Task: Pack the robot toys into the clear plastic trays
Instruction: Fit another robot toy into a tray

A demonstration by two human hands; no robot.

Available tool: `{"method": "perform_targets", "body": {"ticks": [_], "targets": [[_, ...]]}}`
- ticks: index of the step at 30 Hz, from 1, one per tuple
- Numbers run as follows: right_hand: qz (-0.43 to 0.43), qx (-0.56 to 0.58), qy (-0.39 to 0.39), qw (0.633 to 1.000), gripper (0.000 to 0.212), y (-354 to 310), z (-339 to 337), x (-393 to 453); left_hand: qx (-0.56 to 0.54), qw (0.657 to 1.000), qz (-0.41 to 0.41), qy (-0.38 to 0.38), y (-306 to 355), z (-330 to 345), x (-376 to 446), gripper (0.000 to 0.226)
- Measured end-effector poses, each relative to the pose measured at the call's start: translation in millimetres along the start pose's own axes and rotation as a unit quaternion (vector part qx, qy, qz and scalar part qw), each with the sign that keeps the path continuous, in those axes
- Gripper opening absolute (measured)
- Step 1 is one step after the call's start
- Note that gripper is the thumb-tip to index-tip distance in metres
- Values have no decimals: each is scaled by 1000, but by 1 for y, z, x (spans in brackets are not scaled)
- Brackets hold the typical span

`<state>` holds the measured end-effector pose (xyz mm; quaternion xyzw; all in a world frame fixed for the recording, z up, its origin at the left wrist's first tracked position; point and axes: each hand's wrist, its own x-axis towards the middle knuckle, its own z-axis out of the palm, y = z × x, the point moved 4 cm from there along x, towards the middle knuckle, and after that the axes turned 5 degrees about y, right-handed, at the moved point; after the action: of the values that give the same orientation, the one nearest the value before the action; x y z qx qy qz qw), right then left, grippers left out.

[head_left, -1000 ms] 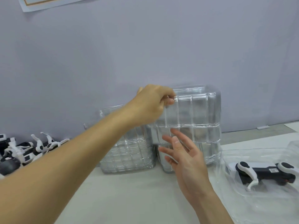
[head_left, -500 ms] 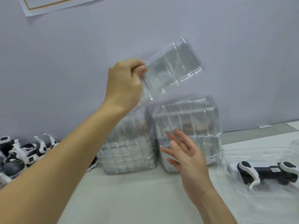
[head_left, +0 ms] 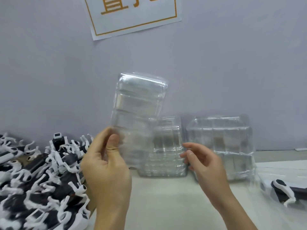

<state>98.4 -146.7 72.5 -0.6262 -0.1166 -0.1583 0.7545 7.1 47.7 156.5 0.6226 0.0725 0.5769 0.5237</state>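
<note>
Left hand (head_left: pixel 106 165) — thumb and fingers pinching the lower edge of one clear tray (head_left: pixel 137 112), held upright at frame centre. Right hand (head_left: pixel 204 161) — loosely curled, holding nothing. Tray stacks (head_left: pixel 221 143) (two) behind; robot toys (head_left: pixel 38 180) heaped lower left.

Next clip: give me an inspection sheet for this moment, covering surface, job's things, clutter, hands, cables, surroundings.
Surface: pale table, bare in the middle.
Job's things: held clear tray, upright, off the table; two stacks of clear trays at the wall; pile of black-and-white robot toys at left; one robot toy at right, seemingly lying in clear plastic.
Clutter: nothing seen.
Hands: left hand pinches the held tray's lower edge; right hand open, fingers loosely curled, holding nothing.
Cables: nothing seen.
Surroundings: plain grey wall; paper sign with orange border, partly cut off.
</note>
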Motion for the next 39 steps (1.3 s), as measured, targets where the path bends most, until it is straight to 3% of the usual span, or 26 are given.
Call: {"method": "perform_targets", "body": {"ticks": [3,6,10,13,17,26,36,39], "targets": [[-35,22,-97,994,16,-33,24,-14,-12,998,-49,26,-11,-20,-12,17],[-21,29,-175,984,29,-49,52,-37,-18,994,-104,20,-25,-28,-27,17],[5,4,-104,995,8,-37,68,-55,31,987,-151,-41,-43,-31,-51,16],[61,-11,-71,996,9,-19,61,-66,90,974,-184,-97,-58,-38,-66,30],[105,13,-34,994,4,-8,52,-74,79,964,-228,-112,-66,-42,-76,22],[177,101,-50,978,27,11,36,-75,42,957,-244,-149,-63,-34,-76,21],[210,168,-76,960,13,12,34,-75,17,953,-252,-169,-62,-31,-73,22],[217,179,-66,957,22,13,30,-73,18,952,-247,-182,-62,-29,-74,21]]}}
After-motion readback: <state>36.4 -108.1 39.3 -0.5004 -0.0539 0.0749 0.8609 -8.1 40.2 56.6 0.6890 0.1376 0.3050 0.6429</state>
